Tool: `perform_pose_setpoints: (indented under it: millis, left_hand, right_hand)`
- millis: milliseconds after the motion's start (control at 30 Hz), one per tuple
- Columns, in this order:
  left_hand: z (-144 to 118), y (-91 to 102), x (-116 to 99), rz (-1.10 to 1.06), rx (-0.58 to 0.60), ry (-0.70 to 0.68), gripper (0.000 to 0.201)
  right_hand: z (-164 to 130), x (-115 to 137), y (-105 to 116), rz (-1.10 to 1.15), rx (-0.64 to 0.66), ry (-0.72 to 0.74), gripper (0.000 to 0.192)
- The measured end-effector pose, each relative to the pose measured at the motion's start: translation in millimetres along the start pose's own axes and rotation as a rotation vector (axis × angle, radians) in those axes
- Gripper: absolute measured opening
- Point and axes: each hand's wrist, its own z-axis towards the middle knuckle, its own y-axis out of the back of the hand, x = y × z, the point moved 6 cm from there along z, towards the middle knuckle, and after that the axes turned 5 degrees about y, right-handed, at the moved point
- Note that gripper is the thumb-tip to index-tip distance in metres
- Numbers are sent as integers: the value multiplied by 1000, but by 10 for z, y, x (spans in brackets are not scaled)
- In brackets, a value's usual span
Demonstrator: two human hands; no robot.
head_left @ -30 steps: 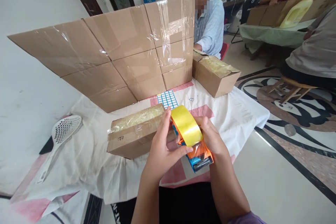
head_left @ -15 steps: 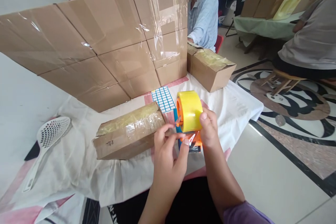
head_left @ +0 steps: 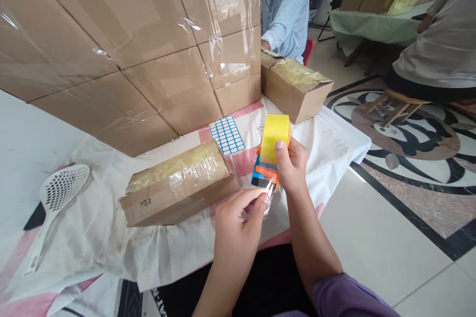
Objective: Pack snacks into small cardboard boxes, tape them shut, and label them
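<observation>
My right hand [head_left: 292, 163] grips a tape dispenser [head_left: 268, 171] with orange and blue parts, its thumb pressed on the yellow roll [head_left: 275, 133]. Just below the dispenser's cutting end, my left hand [head_left: 240, 218] pinches the loose end of clear tape [head_left: 268, 203] between thumb and finger. To the left of my hands lies a long cardboard box [head_left: 178, 185], with shiny tape along its top. Behind the dispenser, a sheet of blue-bordered labels [head_left: 227, 136] rests flat on the cloth.
A wall of taped cardboard boxes [head_left: 148, 54] rises behind. Another long box [head_left: 297, 86] stands at the right back, near a person in a light blue shirt [head_left: 288, 10]. A white slotted skimmer [head_left: 61, 193] lies at the left on the tablecloth [head_left: 111, 252].
My right hand has turned the dispenser so its cutting end faces me. My left fingers have closed on the tape end and drawn it slightly down. The view has shifted a little.
</observation>
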Motion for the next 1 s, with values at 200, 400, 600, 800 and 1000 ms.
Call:
perform_pose_setpoints:
  millis: [200, 400, 600, 800, 1000]
  left_hand:
    - [80, -82, 288, -210, 77, 222, 21]
    - [-42, -130, 385, -263, 49, 302, 23]
    - [-281, -149, 273, -205, -47, 296, 21]
    - [-454, -253, 300, -56, -57, 224, 22]
    - [-431, -316, 405, -71, -139, 223, 18]
  right_hand:
    - [32, -97, -60, 114, 5, -84, 38]
    - [25, -77, -112, 207, 34, -128, 29]
    - [-3, -37, -92, 214, 24, -119, 33]
    - [5, -55, 13, 204, -29, -126, 38]
    - [24, -129, -31, 347, -101, -206, 42]
